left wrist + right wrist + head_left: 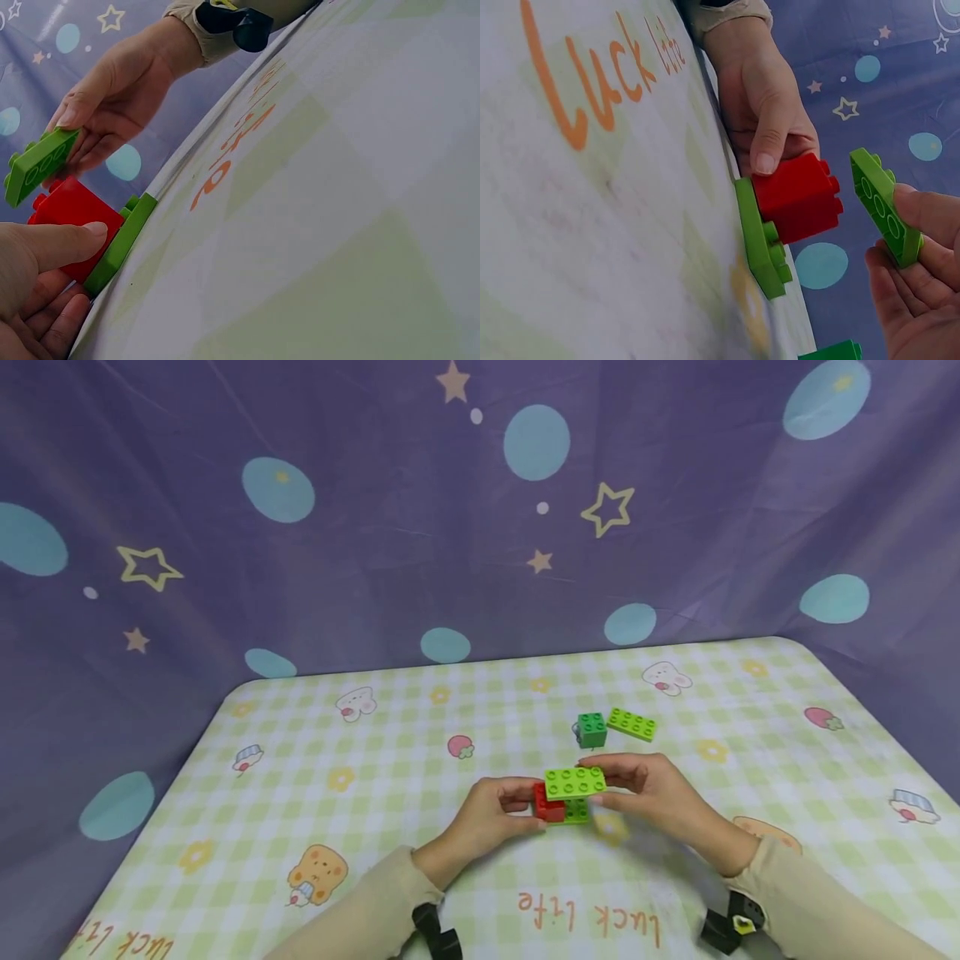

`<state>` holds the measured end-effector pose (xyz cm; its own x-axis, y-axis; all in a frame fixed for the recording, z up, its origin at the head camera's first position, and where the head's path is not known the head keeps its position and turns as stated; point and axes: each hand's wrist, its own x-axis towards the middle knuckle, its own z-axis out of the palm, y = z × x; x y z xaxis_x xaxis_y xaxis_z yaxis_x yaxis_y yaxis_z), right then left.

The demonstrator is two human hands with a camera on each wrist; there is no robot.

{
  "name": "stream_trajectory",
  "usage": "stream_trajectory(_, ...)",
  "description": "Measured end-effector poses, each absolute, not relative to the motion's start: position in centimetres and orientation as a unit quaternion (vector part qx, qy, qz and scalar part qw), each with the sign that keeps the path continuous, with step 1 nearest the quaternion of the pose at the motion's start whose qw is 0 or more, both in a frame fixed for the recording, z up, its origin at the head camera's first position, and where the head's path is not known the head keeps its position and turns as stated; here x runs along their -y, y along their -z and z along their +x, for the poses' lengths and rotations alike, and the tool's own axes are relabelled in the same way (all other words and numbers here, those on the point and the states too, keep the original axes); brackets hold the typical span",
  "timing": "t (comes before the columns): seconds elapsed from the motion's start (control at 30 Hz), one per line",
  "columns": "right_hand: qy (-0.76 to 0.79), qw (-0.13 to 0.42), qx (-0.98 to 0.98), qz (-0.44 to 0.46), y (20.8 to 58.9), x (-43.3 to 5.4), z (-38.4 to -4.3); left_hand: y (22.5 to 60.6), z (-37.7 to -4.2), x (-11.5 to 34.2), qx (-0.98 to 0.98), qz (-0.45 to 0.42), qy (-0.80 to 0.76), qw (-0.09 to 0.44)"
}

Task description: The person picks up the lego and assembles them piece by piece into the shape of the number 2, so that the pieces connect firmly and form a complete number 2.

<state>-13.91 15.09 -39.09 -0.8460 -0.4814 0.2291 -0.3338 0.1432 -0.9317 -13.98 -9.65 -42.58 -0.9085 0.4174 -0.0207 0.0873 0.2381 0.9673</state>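
Note:
My left hand (487, 814) grips a red building brick (81, 225), thumb on one side and fingers behind. That brick sits on one end of a flat light-green brick (759, 247) lying on the tablecloth, and the bare studs show at its other end. Between thumb and fingers, my right hand (648, 785) pinches a second flat light-green brick (574, 782) by one end. It hangs above the red brick, studs up, with a gap between them in both wrist views.
Behind the hands stand a dark green brick (592, 730) and, to its right, another flat light-green brick (632, 724). A checked tablecloth (405, 718) with printed pictures covers the table. A purple curtain (360, 527) with stars and dots hangs along the back.

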Motion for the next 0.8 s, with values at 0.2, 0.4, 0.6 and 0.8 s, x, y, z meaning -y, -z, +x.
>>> stream_trajectory(0.2,0.609,0.088,-0.747,-0.251,39.3,-14.6,-13.8,42.5,-14.0,9.5,-0.777,0.162,-0.592,0.143)
stream_trajectory(0.4,0.608,0.095,-0.753,-0.234,39.4,-14.2,-13.8,42.6,-14.0,9.5,-0.782,0.167,-0.584,0.136)
stream_trajectory(0.6,0.613,0.103,-0.752,-0.22,39.4,-14.0,-13.9,42.6,-14.0,9.5,-0.782,0.169,-0.585,0.133)
stream_trajectory(0.8,0.614,0.102,-0.75,-0.225,39.7,-13.8,-13.9,42.5,-14.0,9.5,-0.78,0.17,-0.587,0.135)
